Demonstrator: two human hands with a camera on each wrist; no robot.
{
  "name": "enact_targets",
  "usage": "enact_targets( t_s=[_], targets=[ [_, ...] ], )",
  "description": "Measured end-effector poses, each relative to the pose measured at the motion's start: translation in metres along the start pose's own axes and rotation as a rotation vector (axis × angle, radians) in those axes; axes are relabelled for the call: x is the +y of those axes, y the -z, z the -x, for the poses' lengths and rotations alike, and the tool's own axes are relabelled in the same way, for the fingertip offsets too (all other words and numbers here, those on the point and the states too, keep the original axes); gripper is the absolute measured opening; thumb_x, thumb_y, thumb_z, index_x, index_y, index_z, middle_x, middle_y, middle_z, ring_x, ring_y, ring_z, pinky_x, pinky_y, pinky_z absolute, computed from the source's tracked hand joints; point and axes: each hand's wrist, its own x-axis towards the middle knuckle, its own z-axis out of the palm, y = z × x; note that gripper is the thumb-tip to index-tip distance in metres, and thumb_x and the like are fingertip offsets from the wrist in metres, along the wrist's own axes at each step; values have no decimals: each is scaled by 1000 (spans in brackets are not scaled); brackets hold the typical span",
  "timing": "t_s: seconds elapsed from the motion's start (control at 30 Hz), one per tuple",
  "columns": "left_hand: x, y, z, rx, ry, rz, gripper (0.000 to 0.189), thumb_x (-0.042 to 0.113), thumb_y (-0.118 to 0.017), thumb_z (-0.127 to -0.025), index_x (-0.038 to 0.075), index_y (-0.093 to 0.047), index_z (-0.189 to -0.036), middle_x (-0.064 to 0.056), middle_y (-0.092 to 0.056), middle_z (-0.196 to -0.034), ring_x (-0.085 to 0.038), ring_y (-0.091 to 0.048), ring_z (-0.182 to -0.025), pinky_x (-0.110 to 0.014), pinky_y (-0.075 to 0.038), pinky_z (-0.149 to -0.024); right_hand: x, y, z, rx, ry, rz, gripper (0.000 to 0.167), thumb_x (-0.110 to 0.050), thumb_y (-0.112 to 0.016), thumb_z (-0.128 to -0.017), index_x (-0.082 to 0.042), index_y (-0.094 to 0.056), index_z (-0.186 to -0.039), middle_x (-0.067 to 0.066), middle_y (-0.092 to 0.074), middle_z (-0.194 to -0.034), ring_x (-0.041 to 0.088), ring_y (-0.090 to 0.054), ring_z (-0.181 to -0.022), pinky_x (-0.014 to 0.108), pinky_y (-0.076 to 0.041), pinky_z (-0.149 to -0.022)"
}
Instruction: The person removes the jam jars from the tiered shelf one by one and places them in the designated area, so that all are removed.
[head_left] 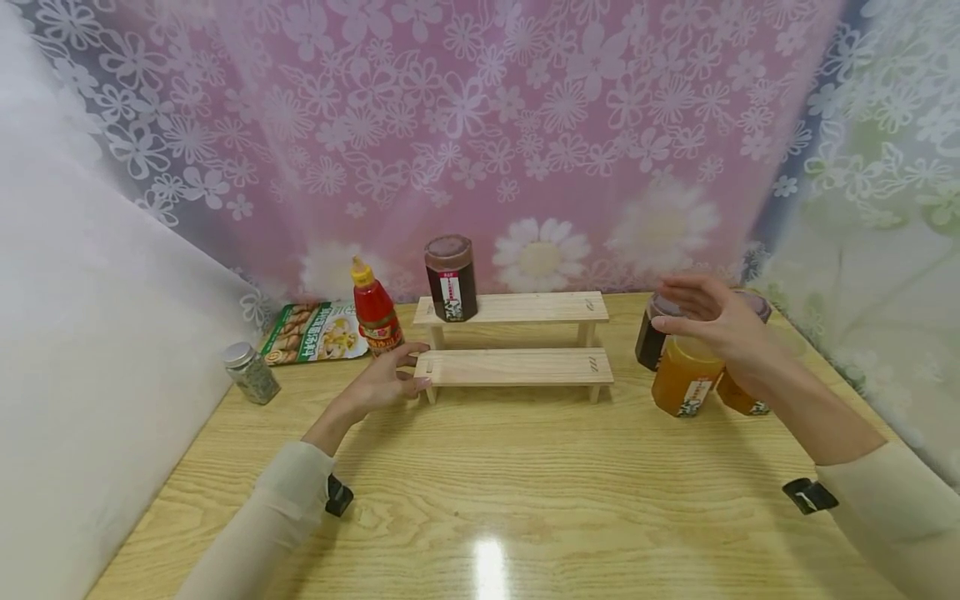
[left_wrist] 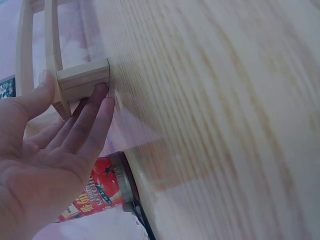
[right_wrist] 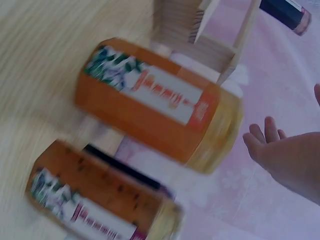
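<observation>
A two-step wooden shelf [head_left: 517, 367] stands at the middle of the table. My left hand [head_left: 386, 379] grips the left end of its lower step, and in the left wrist view the fingertips touch the shelf's leg [left_wrist: 85, 80]. Over the jars at the right is my right hand [head_left: 720, 325], thumb and fingers apart, holding nothing. Below it stands a jar of amber honey [head_left: 686, 379], with another orange jar [head_left: 742, 392] beside it and a dark jar [head_left: 651, 333] behind. The right wrist view shows the honey jar [right_wrist: 155, 100] with the hand apart from its lid.
On the upper step's left end stands a dark jar [head_left: 452, 283]. Left of the shelf are a red ketchup bottle [head_left: 377, 312], a green food packet [head_left: 311, 333] lying flat, and a small spice jar [head_left: 251, 375]. A flowered curtain [head_left: 525, 125] hangs behind.
</observation>
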Motion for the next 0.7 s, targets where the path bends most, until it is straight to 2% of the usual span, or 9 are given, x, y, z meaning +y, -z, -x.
enact_targets(
  t_s=[0.07, 0.2, 0.47, 0.7],
  targets=[
    [0, 0, 0, -1, 2, 4, 63, 11, -68, -102, 6, -39, -158, -28, -48, -147, -38, -66, -118, -48, -60, -92, -5, -6, -5, -43, 1, 9, 69, -22, -67, -104, -23, -30, -162, 5, -34, -167, 33, -24, -156, 60, -25, -123],
    [1, 0, 1, -3, 2, 4, 63, 11, -68, -102, 6, -39, -158, -28, -48, -148, -38, -66, -119, -48, -60, -92, -12, -20, -13, -112, 36, 12, 77, -21, -67, -104, -16, -22, -166, 13, -28, -169, 36, -18, -158, 58, -17, -126],
    [2, 1, 2, -4, 5, -7, 63, 14, -69, -101, 7, -40, -157, -28, -47, -148, -38, -67, -117, -50, -60, -92, -17, -49, -32, -168, 37, -65, 77, -24, -68, -103, -15, -24, -165, 12, -30, -169, 32, -17, -158, 55, -15, -128],
    [1, -1, 1, -2, 7, -1, 62, 13, -69, -102, 7, -40, -157, -28, -47, -148, -40, -66, -118, -49, -60, -93, -22, -80, -56, -208, 61, -138, 72, -17, -66, -104, -11, -28, -164, 13, -36, -166, 30, -22, -157, 49, -17, -129]
  ],
)
